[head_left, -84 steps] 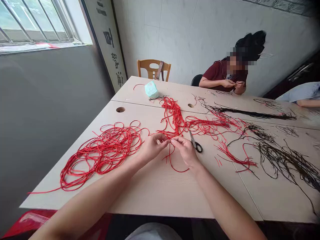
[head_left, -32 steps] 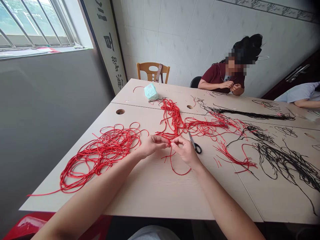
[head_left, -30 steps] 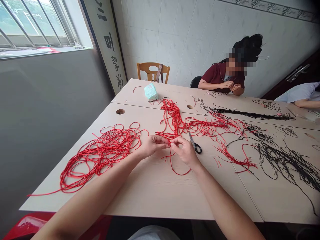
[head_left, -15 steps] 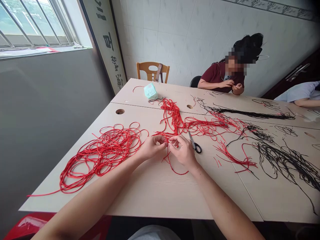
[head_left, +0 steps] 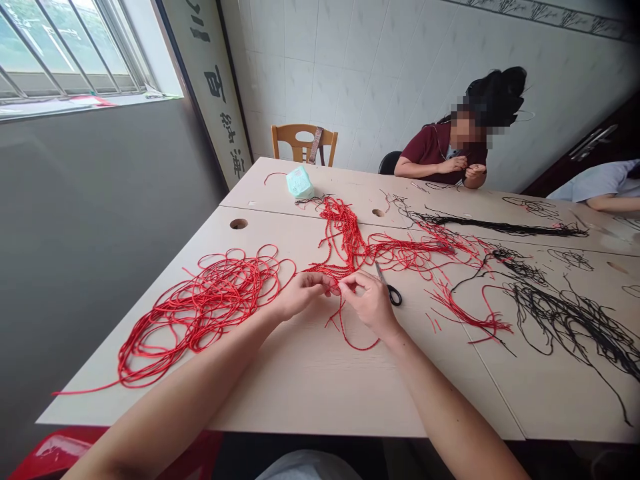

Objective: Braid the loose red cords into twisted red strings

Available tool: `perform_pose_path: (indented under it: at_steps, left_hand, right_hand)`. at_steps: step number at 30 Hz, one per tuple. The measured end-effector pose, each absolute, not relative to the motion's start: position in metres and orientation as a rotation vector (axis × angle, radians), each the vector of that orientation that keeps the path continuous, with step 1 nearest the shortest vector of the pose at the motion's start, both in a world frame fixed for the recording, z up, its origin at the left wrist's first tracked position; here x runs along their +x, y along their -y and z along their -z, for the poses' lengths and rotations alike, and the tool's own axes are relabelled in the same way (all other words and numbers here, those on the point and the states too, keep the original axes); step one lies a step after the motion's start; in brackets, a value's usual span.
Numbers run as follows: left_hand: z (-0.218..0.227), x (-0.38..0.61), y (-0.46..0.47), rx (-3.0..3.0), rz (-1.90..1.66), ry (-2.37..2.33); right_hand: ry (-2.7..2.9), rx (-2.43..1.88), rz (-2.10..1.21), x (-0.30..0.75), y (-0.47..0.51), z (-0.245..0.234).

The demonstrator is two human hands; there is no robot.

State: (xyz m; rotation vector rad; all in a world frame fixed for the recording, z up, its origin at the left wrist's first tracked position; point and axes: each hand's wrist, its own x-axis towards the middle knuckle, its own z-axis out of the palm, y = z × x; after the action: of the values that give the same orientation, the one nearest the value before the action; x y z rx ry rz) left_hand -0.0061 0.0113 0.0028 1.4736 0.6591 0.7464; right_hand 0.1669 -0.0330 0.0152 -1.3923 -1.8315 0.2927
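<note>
The left hand (head_left: 303, 295) and right hand (head_left: 370, 307) hold close together, their narrowly pinched fingers (head_left: 351, 283) gripping a red cord (head_left: 342, 327) above the surface (head_left: 300, 400). Scissors (head_left: 389, 290) lie just beside the right hand.

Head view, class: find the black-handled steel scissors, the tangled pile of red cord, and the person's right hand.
Black-handled steel scissors (head_left: 394, 295): head view, on the black finger loops.
Tangled pile of red cord (head_left: 210, 300): head view, on its middle loops.
Person's right hand (head_left: 370, 308): head view, on its back.
</note>
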Motion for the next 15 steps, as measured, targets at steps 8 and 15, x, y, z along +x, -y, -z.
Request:
perform_pose_path:
  at_steps: [8, 15]
  left_hand:
    - [-0.0012, -0.0058, -0.0133, 1.409, -0.722, -0.640]
    - [0.0012, -0.0039, -0.0136, 1.328, -0.719, -0.652]
  right_hand:
    - [1.787, -1.346, -0.455, 0.1668, 0.0346, -0.0195]
    - [1.790, -1.350, -0.476, 0.1658, 0.0346, -0.0170]
